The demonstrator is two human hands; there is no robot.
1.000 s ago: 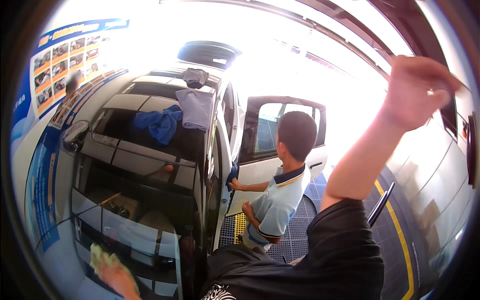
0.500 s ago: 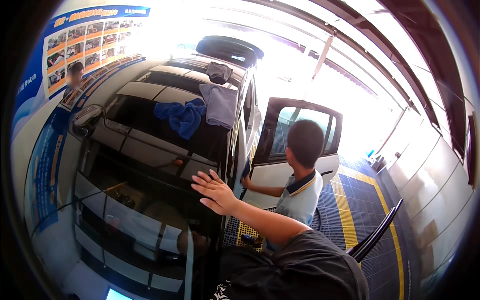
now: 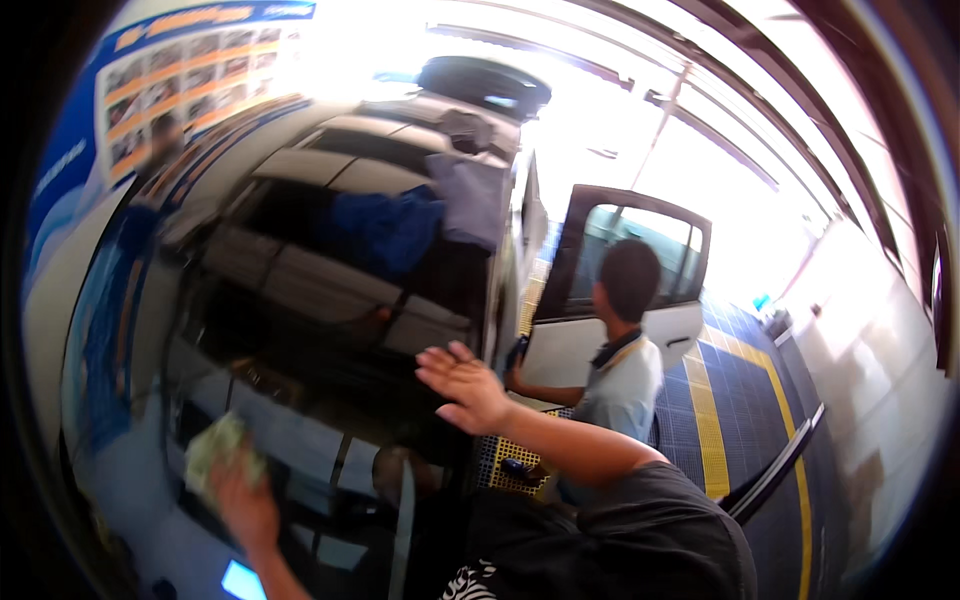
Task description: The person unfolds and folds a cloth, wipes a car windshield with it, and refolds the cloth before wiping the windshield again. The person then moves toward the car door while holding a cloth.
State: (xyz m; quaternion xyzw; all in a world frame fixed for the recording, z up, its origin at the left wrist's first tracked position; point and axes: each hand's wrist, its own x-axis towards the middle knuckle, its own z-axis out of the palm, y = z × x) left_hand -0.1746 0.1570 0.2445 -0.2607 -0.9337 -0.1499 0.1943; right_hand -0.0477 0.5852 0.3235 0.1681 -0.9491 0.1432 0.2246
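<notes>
On the dark, glossy windshield (image 3: pixel 330 370) of a car, my left hand (image 3: pixel 245 495) presses a pale green cloth (image 3: pixel 222 450) near the lower left; motion blurs both. My right hand (image 3: pixel 465 388) reaches across the dark glass near its right edge, fingers stretched and nothing in them; whether it touches the glass I cannot tell. Farther up the car lie a bunched blue cloth (image 3: pixel 385 232), a grey cloth (image 3: pixel 468 200) and a darker crumpled cloth (image 3: pixel 465 130).
To the right, a co-worker (image 3: pixel 620 360) stands by an open car door (image 3: pixel 640 250). A raised wiper (image 3: pixel 775 465) sticks out at lower right, over blue grated flooring (image 3: pixel 730 400) with yellow strips. A poster wall (image 3: pixel 190 80) and a blurred figure (image 3: pixel 165 140) are at far left.
My left hand has come into view at lower left with the pale green cloth. The view has shifted, so the car and my right hand appear farther right. My right hand stays outstretched.
</notes>
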